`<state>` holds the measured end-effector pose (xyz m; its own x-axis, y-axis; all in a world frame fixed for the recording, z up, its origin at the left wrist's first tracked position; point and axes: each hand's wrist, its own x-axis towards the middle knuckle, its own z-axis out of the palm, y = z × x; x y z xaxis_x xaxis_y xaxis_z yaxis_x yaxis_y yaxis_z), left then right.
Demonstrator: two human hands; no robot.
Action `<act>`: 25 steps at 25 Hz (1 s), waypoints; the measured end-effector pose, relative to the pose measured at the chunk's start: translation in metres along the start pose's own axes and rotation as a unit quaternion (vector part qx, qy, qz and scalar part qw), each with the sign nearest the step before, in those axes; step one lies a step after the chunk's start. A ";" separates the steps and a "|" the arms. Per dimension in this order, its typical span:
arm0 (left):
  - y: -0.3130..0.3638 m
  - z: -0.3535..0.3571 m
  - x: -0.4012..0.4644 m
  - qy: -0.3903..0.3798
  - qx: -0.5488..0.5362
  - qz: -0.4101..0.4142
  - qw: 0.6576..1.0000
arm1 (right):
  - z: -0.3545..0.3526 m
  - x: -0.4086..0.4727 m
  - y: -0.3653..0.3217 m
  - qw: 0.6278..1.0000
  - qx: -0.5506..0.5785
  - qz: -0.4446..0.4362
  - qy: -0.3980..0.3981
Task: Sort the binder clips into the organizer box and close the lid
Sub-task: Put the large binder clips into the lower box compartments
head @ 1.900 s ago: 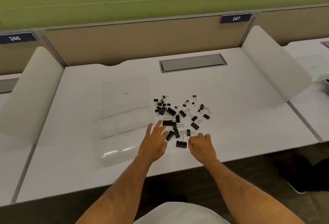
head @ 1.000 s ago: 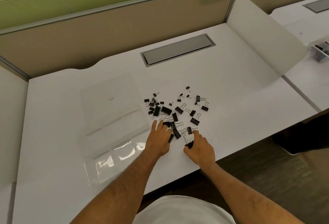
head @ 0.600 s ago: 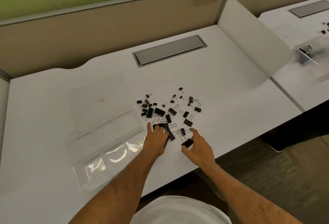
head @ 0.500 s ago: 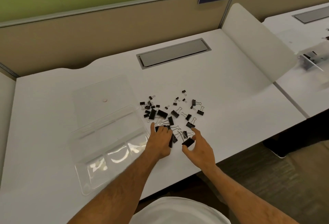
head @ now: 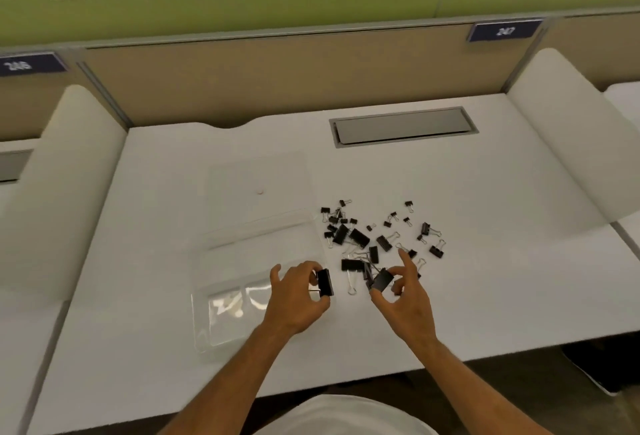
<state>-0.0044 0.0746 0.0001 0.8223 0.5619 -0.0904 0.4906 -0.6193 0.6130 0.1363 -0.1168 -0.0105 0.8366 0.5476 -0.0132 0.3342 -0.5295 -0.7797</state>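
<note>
**Each hand holds a large binder clip beside the open organizer box**

Head view: The left hand point(head: 294, 299) is curled with its fingers point(head: 313, 270) closed on a large black binder clip point(head: 325, 282), pinched by its wire handles so that the black body stands just right of the fingertips. This hand sits over the near right corner of the clear organizer box point(head: 235, 299), which lies on the white table point(head: 502, 279) with its transparent lid point(head: 256, 182) folded open and flat on the far side. The box's compartments to the left of the left fingers look empty, though glare on the plastic hides some detail.

The right hand point(head: 405, 299) is raised a little to the right, its thumb and middle fingers point(head: 398, 272) pinching a second large clip point(head: 382, 280), while the index finger points away, loose. Another large clip point(head: 351, 266) lies on the table between the two hands, its wire handle pointing toward the person.

The pile of loose clips point(head: 374, 237), large and small mixed, is scattered just beyond the right fingers and right of the box's far edge. A grey cable hatch point(head: 403, 126) is set in the table well beyond the pile.
</note>
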 end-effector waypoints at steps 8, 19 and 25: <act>-0.022 -0.001 -0.003 0.003 0.053 -0.083 0.995 | 0.025 0.016 -0.018 0.995 0.005 -0.040 -0.087; -0.010 0.018 0.012 -0.039 0.105 -0.083 0.990 | 0.017 0.014 -0.010 0.995 0.001 -0.021 -0.097; -0.024 0.001 -0.013 0.044 0.000 -0.079 0.996 | 0.042 0.029 -0.029 0.985 -0.015 -0.056 -0.163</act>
<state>-0.0261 0.0818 -0.0142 0.7068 0.6977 -0.1168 0.6116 -0.5197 0.5965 0.1328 -0.0579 -0.0142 0.6111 0.7804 -0.1321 0.4335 -0.4697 -0.7691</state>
